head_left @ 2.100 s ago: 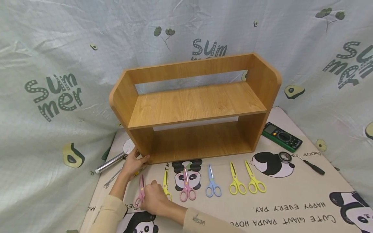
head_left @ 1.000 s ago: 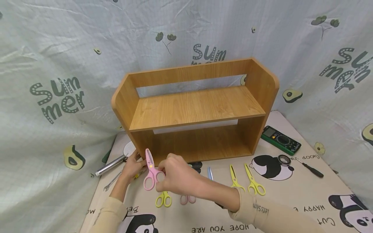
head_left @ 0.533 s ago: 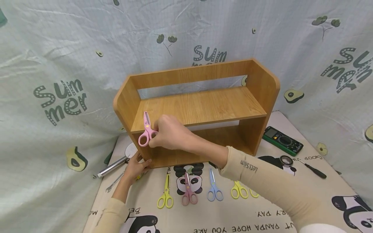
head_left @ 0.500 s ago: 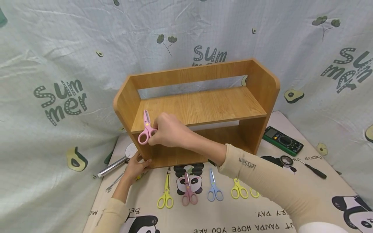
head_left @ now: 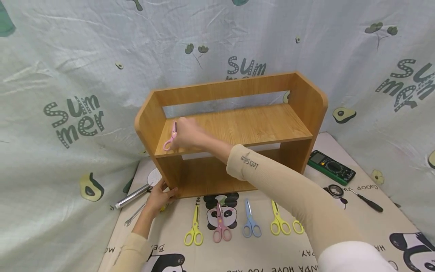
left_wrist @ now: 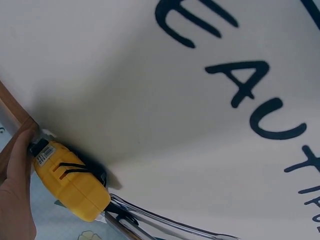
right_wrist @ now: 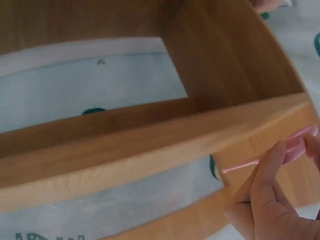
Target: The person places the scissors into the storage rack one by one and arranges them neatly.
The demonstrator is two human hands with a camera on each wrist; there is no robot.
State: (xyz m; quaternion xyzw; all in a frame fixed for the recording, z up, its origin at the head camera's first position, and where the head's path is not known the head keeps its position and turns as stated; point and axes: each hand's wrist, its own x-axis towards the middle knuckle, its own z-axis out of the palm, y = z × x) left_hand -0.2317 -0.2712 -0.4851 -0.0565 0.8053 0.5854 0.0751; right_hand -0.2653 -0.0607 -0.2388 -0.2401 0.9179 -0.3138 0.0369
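My right hand point(head_left: 188, 134) pinches a pair of pink scissors point(head_left: 168, 145) by the handle, over the left end of the upper board of a two-tier wooden shelf point(head_left: 251, 124). The blades point away and up. In the right wrist view the pink scissors point(right_wrist: 295, 150) show nearly edge-on, beside the side panel. My left hand point(head_left: 159, 197) grips the shelf's lower left corner, thumb at the front edge and fingers along the outer side. A yellow tool with black parts point(left_wrist: 72, 182) lies right by the left hand point(left_wrist: 15, 195).
Before the shelf lie yellow scissors point(head_left: 194, 234), pink scissors point(head_left: 222, 231), blue scissors point(head_left: 252, 226) and more yellow scissors point(head_left: 280, 223). A wrench point(head_left: 133, 215) and a silver-handled tool point(head_left: 132, 197) are left; a green multimeter point(head_left: 331, 167), tape roll point(head_left: 335, 190) and screwdriver point(head_left: 370, 203) right.
My right hand has picked the leftmost pink scissors off the table, raised them past the lower compartment and brought them over the upper board. The left hand stays at the shelf's corner.
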